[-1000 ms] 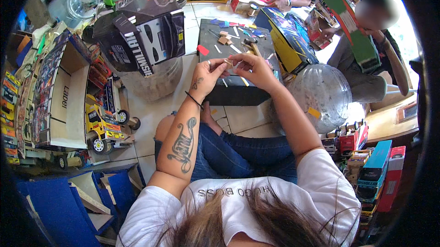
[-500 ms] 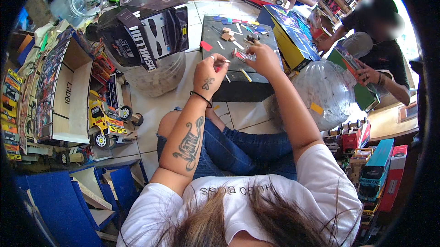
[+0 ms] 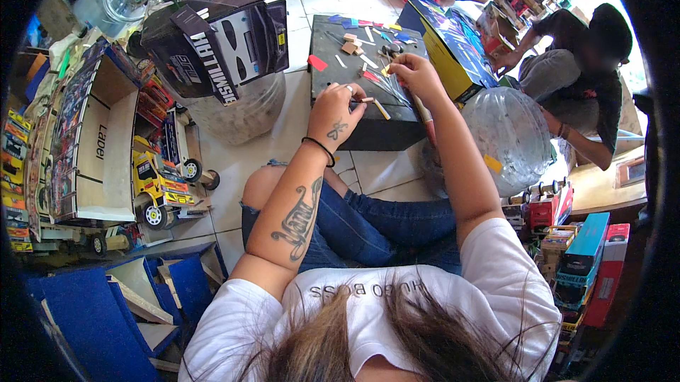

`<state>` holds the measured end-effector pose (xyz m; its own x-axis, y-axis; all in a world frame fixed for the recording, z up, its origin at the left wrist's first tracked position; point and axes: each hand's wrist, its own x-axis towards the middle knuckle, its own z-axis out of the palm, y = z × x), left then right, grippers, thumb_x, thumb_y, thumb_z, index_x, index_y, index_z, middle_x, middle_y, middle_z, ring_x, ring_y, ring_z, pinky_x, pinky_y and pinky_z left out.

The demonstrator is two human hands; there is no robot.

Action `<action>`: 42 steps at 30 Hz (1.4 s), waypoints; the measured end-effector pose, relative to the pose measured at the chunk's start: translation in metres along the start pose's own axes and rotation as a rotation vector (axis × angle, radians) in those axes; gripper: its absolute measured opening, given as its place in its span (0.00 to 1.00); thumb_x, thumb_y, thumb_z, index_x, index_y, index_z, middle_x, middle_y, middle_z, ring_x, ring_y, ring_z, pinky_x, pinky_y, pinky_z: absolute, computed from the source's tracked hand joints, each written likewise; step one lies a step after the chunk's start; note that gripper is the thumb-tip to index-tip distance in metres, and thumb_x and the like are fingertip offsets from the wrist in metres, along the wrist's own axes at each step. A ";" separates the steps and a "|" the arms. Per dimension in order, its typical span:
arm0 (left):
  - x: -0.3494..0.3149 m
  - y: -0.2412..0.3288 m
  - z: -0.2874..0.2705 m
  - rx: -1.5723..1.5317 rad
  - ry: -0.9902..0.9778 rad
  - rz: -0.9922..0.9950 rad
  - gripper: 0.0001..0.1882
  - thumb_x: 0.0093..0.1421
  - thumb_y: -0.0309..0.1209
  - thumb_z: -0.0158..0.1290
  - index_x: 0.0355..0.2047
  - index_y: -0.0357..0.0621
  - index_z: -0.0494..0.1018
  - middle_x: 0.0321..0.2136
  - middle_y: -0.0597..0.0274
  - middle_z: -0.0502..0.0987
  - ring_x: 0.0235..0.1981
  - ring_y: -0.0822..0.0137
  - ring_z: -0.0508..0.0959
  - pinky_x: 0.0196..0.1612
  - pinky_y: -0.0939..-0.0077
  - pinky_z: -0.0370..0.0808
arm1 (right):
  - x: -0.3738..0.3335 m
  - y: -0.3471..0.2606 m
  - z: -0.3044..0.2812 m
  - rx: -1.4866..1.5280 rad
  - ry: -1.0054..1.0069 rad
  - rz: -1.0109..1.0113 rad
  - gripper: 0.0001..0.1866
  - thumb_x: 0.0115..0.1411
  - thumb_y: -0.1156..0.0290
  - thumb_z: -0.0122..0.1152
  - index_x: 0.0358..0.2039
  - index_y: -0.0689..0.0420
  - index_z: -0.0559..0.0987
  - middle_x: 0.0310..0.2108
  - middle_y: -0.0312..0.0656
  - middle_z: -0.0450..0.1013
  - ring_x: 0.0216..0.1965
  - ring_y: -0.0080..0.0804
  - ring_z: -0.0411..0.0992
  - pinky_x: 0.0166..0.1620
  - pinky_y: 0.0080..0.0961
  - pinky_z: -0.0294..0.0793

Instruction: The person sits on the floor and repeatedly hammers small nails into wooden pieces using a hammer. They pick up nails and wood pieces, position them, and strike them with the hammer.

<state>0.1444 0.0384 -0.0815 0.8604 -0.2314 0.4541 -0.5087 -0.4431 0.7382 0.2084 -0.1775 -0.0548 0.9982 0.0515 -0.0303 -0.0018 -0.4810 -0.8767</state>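
My left hand [image 3: 337, 107] is closed above the near left part of a black box-like stand [image 3: 329, 70]. Its fingertips pinch a small, thin piece, too small to name. Over the stand's right side, my right hand [image 3: 419, 79] has its fingers pressed together; what they hold is hidden. A long brown and red stick [image 3: 427, 121] runs beside my right wrist, and I cannot tell whether the hand grips it. Between the hands lie thin pale strips [image 3: 382, 109] and red pieces [image 3: 370, 76]. Small wooden blocks [image 3: 350, 48] and blue scraps sit farther back.
A black model truck body [image 3: 219, 49] rests on a clear plastic-wrapped bundle at left. Toy trucks [image 3: 159, 184] and blue panels [image 3: 85, 318] stand nearer. On the right are a yellow-and-blue box [image 3: 450, 49], another plastic bundle [image 3: 504, 138] and a crouching person [image 3: 581, 92].
My left hand has shifted slightly right and my right hand right and up. The brown and red stick now shows by my right wrist. The person at right has lowered a green panel out of sight.
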 end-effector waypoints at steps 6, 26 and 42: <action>0.000 -0.002 0.006 0.061 -0.006 0.043 0.07 0.49 0.30 0.59 0.30 0.45 0.76 0.26 0.55 0.76 0.30 0.57 0.75 0.36 0.66 0.72 | -0.032 -0.010 0.012 0.553 0.010 0.019 0.09 0.57 0.73 0.59 0.37 0.62 0.76 0.31 0.36 0.75 0.27 0.17 0.68 0.28 0.13 0.66; 0.001 -0.007 0.011 0.042 0.009 0.018 0.08 0.48 0.32 0.62 0.29 0.47 0.79 0.24 0.56 0.74 0.27 0.59 0.76 0.34 0.68 0.73 | -0.071 -0.025 0.046 -0.105 0.165 -0.256 0.04 0.52 0.78 0.63 0.29 0.64 0.78 0.22 0.35 0.75 0.24 0.16 0.71 0.27 0.16 0.70; 0.001 -0.007 0.011 0.036 0.013 0.026 0.08 0.49 0.33 0.61 0.30 0.46 0.79 0.24 0.55 0.74 0.27 0.59 0.77 0.34 0.67 0.74 | -0.069 -0.020 0.048 -0.123 0.176 -0.293 0.05 0.51 0.77 0.64 0.29 0.64 0.78 0.22 0.39 0.76 0.25 0.19 0.73 0.29 0.17 0.72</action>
<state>0.1494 0.0321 -0.0918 0.8465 -0.2319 0.4793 -0.5290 -0.4677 0.7081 0.1371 -0.1292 -0.0578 0.9503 0.0564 0.3062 0.2824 -0.5703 -0.7714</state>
